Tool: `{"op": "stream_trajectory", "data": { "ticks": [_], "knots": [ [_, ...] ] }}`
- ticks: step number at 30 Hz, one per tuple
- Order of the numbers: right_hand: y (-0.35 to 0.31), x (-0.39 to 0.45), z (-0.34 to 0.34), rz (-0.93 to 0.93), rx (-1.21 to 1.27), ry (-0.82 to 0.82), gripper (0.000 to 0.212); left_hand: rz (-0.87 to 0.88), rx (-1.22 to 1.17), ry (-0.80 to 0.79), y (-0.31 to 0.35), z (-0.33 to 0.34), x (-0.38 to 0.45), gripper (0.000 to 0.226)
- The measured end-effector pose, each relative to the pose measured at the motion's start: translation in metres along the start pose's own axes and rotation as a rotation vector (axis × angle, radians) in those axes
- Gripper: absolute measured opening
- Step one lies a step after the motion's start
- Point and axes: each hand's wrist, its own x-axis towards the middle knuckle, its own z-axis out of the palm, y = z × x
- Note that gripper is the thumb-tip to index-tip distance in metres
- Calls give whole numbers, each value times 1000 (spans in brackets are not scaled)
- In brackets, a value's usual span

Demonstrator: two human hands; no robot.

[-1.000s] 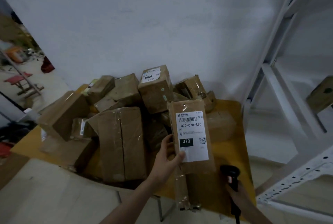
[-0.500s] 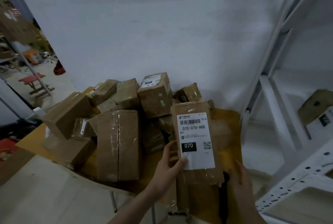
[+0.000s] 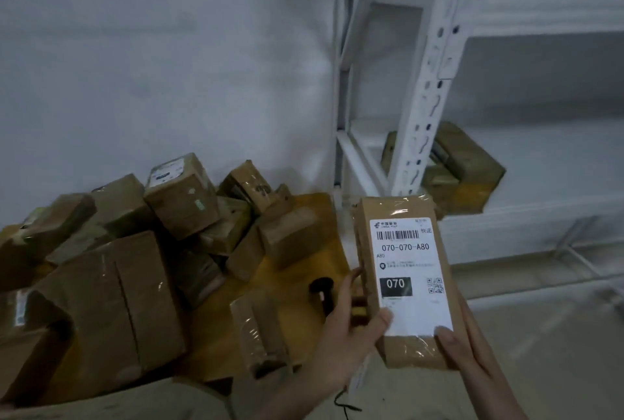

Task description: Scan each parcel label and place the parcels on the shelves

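Parcel (image 3: 403, 279) labelled 070-070-A80 was held upright by both hands, left hand (image 3: 341, 342) and right hand (image 3: 469, 348) gripping its lower edges, in front of the white shelves (image 3: 526, 217), right of the heaped desk (image 3: 304, 210).

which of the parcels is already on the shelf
The brown parcel behind the white upright, resting on the shelf. The rest lie piled on the yellow table, apart from the labelled one in both hands.

Dim, soft, wide-angle edge distortion
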Motion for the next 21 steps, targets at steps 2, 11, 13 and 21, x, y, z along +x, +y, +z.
{"op": "stream_trajectory", "data": {
  "ticks": [2, 11, 13, 21],
  "knots": [
    [-1, -16, -28, 3, -8, 117, 47, 6, -16, -90, 3, 31, 1, 63],
    [-27, 3, -132, -177, 16, 285, 32, 75, 224, -271, 44, 149, 46, 64],
    [-32, 27, -158, -174, 34, 253, 40, 82, 262, -296, 52, 169, 69, 74],
    [-61, 155, -232, -84, 77, 144, 30, 132, 397, -256, 77, 212, 168, 91]
  ]
}}
